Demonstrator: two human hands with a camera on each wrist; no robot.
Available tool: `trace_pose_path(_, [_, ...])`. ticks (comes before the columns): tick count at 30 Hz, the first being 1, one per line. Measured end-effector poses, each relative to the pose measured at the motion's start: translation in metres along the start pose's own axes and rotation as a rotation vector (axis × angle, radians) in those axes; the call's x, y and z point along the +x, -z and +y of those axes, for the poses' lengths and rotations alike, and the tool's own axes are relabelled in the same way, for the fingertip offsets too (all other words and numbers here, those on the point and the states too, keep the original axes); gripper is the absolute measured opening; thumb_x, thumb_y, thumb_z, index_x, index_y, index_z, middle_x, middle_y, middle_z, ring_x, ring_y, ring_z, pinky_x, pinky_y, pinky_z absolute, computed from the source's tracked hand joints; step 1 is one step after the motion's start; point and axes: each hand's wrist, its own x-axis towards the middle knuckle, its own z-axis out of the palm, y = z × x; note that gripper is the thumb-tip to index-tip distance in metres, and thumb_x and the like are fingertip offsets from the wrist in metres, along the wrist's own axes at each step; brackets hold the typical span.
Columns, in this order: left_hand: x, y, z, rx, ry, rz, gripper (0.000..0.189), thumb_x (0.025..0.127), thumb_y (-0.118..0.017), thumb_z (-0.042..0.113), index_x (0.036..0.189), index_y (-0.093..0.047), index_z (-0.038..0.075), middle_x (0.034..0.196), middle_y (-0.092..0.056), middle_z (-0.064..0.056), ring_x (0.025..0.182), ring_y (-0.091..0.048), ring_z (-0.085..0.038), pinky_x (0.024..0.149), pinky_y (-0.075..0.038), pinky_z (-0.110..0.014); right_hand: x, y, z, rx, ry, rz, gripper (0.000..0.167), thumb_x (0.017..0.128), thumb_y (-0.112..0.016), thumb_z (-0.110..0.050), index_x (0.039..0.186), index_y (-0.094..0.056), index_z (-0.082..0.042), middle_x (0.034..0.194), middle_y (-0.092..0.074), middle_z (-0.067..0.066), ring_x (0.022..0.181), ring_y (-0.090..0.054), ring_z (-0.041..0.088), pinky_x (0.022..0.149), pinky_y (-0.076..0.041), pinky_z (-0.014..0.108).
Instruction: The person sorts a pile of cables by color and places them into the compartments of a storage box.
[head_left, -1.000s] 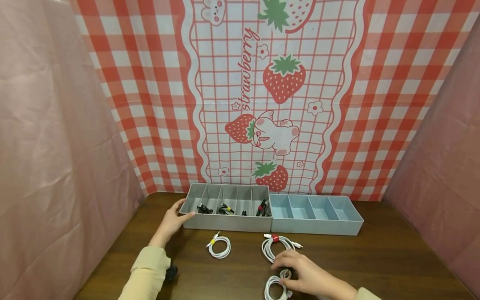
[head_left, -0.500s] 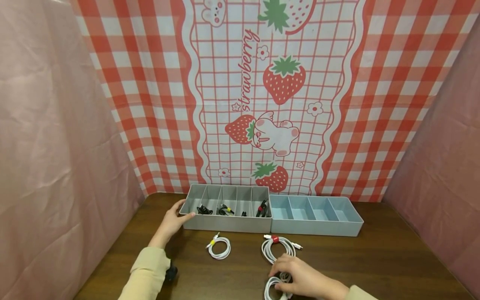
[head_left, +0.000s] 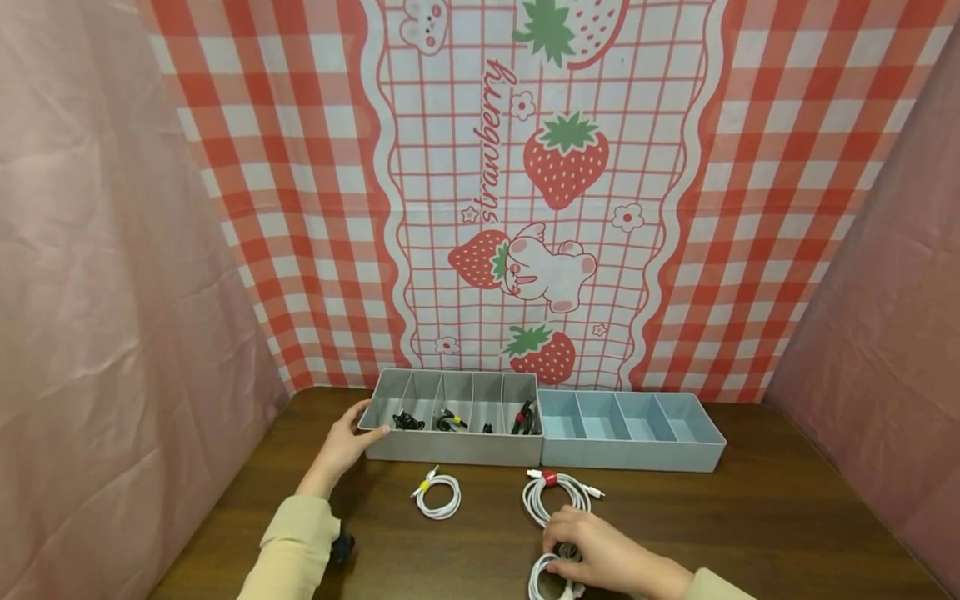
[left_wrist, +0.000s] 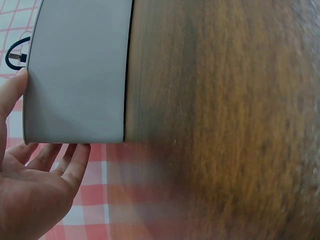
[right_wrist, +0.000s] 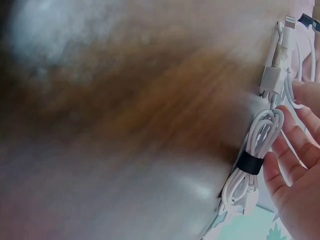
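Note:
In the head view my left hand (head_left: pixel 343 446) grips the left end of a grey divided box (head_left: pixel 453 447). Its thumb lies at the front rim; the left wrist view shows the other fingers against the end wall. At the front of the table, my right hand (head_left: pixel 600 554) pinches a white charging cable (right_wrist: pixel 260 132) wrapped with a black strap. Its coil (head_left: pixel 538 575) shows left of the thumb, and the hand covers the rest. Just beyond lies a larger white cable (head_left: pixel 534 500) with a red tie. A smaller white cable (head_left: pixel 450 500) with a yellow tie lies farther left.
Black cables (head_left: pixel 408 421) sit in several compartments of the grey box. A light blue divided box (head_left: pixel 633 456) adjoins it on the right. Behind both hangs a strawberry-patterned cloth (head_left: pixel 562 250); pink cloth (head_left: pixel 135 333) hangs at the sides. Beneath everything is the brown wooden table (head_left: pixel 787 517).
My right hand has shifted slightly left and lower, and its fingers have come closer round the white cable. The left hand and the boxes have stayed in place.

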Motion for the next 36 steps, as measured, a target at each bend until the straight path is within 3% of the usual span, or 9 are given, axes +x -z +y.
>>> trace_pose_path(15, [0.006,0.000,-0.008,0.012,-0.012,0.007,0.070,0.086,-0.069,0.018,0.144,-0.033,0.002,0.139,-0.043,-0.025,0.120,-0.050,-0.036,0.093,-0.044,-0.041,0.004,0.006,-0.003,0.029,0.029,0.037,0.016,0.078,-0.076,-0.017,0.079,-0.061,-0.022,0.083,-0.055,-0.013,0.076,-0.048,-0.002,0.075,-0.032,0.003])
trace_pose_path(28, [0.003,0.001,-0.008,0.008,-0.009,0.009,0.071,0.086,-0.070,0.019,0.144,-0.033,0.001,0.139,-0.042,-0.026,0.120,-0.050,-0.037,0.092,-0.045,-0.039,0.011,0.017,-0.009,0.049,0.028,0.055,0.017,0.076,-0.077,-0.017,0.081,-0.062,-0.022,0.085,-0.055,-0.013,0.080,-0.050,-0.002,0.074,-0.037,0.005])
trace_pose_path(36, [0.004,0.000,-0.007,0.014,0.000,0.004,0.070,0.087,-0.069,0.018,0.144,-0.032,0.002,0.140,-0.041,-0.025,0.123,-0.047,-0.037,0.096,-0.042,-0.045,0.015,0.031,-0.012,0.049,0.011,0.059,0.018,0.075,-0.077,-0.015,0.081,-0.062,-0.023,0.087,-0.055,-0.013,0.081,-0.052,-0.002,0.075,-0.039,0.007])
